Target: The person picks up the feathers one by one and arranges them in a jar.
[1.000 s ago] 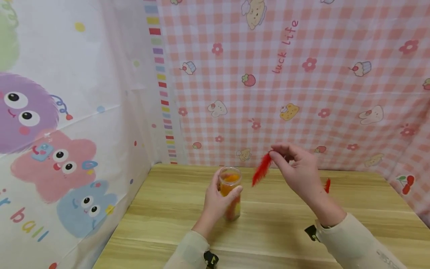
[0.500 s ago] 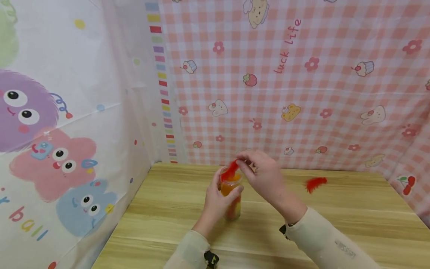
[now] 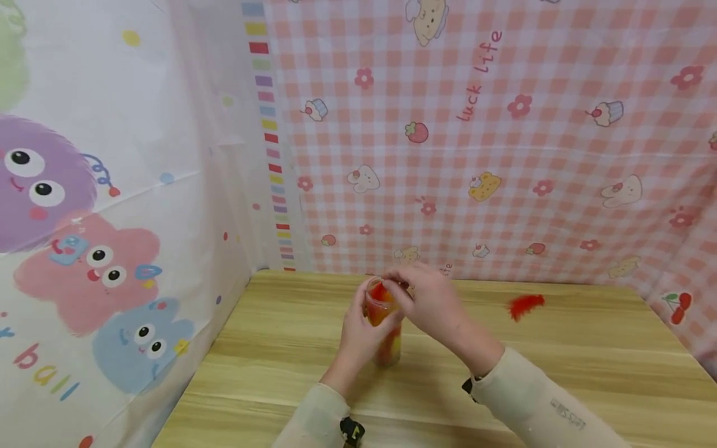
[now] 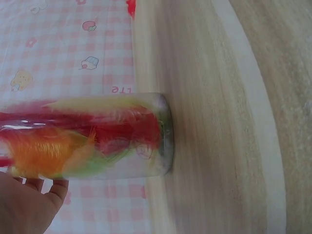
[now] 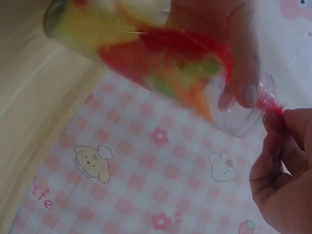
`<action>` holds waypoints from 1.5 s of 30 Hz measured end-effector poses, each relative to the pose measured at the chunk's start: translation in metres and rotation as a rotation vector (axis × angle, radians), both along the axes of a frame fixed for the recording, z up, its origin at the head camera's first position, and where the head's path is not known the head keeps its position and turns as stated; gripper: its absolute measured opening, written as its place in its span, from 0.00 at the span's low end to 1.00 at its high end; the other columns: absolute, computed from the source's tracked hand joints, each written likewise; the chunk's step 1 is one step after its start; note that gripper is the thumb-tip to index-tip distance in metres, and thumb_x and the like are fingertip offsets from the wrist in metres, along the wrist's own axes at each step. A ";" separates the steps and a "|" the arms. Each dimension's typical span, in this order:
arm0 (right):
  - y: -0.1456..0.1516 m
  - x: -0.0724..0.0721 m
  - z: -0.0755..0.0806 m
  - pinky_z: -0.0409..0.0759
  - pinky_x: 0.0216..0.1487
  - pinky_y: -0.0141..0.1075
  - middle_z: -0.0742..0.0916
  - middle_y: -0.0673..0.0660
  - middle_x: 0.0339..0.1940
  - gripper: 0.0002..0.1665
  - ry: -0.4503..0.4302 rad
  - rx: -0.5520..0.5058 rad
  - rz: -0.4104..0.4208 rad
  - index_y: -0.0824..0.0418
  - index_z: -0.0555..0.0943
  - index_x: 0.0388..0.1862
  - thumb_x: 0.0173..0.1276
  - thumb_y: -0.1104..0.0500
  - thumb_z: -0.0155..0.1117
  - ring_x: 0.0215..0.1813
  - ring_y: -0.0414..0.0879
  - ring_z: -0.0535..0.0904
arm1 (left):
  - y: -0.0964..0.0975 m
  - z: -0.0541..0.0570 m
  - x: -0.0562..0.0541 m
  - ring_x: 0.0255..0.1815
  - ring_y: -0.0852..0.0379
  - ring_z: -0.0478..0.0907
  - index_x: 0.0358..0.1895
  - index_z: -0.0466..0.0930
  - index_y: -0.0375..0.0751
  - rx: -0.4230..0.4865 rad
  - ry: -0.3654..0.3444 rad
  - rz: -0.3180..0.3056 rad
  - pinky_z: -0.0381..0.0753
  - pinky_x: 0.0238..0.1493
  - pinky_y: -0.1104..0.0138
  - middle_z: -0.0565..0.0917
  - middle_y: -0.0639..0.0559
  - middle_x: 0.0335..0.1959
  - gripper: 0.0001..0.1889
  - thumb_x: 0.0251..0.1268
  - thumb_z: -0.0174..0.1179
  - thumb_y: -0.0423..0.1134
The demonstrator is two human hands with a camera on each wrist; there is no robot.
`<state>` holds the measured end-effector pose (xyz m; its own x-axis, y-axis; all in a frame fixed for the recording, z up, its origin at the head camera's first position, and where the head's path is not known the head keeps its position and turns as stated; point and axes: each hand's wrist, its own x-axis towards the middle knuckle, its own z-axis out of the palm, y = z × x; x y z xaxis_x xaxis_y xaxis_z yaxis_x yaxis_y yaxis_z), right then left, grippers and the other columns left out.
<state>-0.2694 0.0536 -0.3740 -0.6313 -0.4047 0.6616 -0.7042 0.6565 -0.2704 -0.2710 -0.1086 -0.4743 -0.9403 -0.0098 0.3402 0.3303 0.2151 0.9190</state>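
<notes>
A clear jar (image 3: 388, 348) stands upright on the wooden table, its mouth uncovered. Red, orange, yellow and green feathers fill much of it, seen through the wall in the left wrist view. My left hand (image 3: 361, 333) grips the jar round its upper part. At the rim, my right hand (image 3: 434, 305) pinches the end of a red feather (image 5: 269, 105) between thumb and fingers; the rest of that feather reaches into the jar. Another red feather (image 3: 525, 306) lies on the table to the right of the right hand.
The wooden table (image 3: 269, 348) runs back to a pink checked cloth (image 3: 358, 137) with printed figures. On the left hangs a white cloth (image 3: 185, 249) with cartoon characters.
My right hand has moved left and down to the jar mouth, bringing the red feather from beside the jar into it. The left hand keeps its grip on the jar.
</notes>
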 end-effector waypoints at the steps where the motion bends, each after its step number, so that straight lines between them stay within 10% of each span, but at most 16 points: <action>1: -0.001 0.001 -0.001 0.87 0.40 0.38 0.93 0.51 0.41 0.07 -0.036 0.011 0.002 0.56 0.91 0.47 0.75 0.56 0.73 0.42 0.44 0.85 | 0.000 0.000 0.000 0.61 0.52 0.82 0.76 0.69 0.64 -0.004 -0.001 -0.001 0.82 0.64 0.50 0.86 0.52 0.61 0.37 0.66 0.76 0.52; 14: 0.004 0.005 -0.004 0.83 0.63 0.55 0.91 0.55 0.54 0.17 -0.199 -0.114 0.017 0.62 0.83 0.65 0.86 0.60 0.54 0.61 0.55 0.81 | 0.000 0.001 -0.001 0.61 0.49 0.84 0.77 0.68 0.61 0.010 -0.008 -0.015 0.84 0.64 0.47 0.85 0.53 0.64 0.38 0.67 0.75 0.53; 25: 0.031 0.005 -0.023 0.82 0.65 0.59 0.92 0.58 0.54 0.16 -0.112 -0.130 0.000 0.64 0.84 0.63 0.84 0.59 0.58 0.63 0.57 0.81 | -0.001 0.002 0.001 0.59 0.49 0.84 0.77 0.68 0.60 0.004 -0.002 -0.018 0.84 0.62 0.47 0.87 0.51 0.62 0.38 0.66 0.76 0.52; 30: 0.086 -0.023 -0.050 0.83 0.58 0.60 0.92 0.63 0.49 0.14 -0.038 0.073 -0.185 0.65 0.85 0.58 0.78 0.61 0.66 0.54 0.62 0.85 | -0.002 0.001 0.001 0.60 0.48 0.84 0.77 0.68 0.62 0.004 -0.008 -0.008 0.84 0.64 0.45 0.87 0.51 0.62 0.39 0.65 0.76 0.54; 36: 0.184 -0.053 -0.105 0.80 0.60 0.67 0.86 0.77 0.56 0.21 -0.377 0.242 -0.404 0.75 0.80 0.61 0.79 0.60 0.60 0.59 0.75 0.82 | -0.002 -0.002 0.001 0.60 0.48 0.84 0.78 0.67 0.62 -0.012 -0.036 0.005 0.84 0.64 0.46 0.85 0.51 0.63 0.40 0.66 0.76 0.55; 45: 0.246 -0.058 -0.143 0.73 0.66 0.74 0.78 0.82 0.68 0.25 -0.502 0.342 -0.411 0.71 0.72 0.74 0.84 0.63 0.47 0.66 0.85 0.72 | 0.000 0.002 0.003 0.60 0.49 0.83 0.77 0.67 0.65 0.003 -0.037 -0.002 0.84 0.64 0.46 0.86 0.51 0.63 0.38 0.66 0.75 0.55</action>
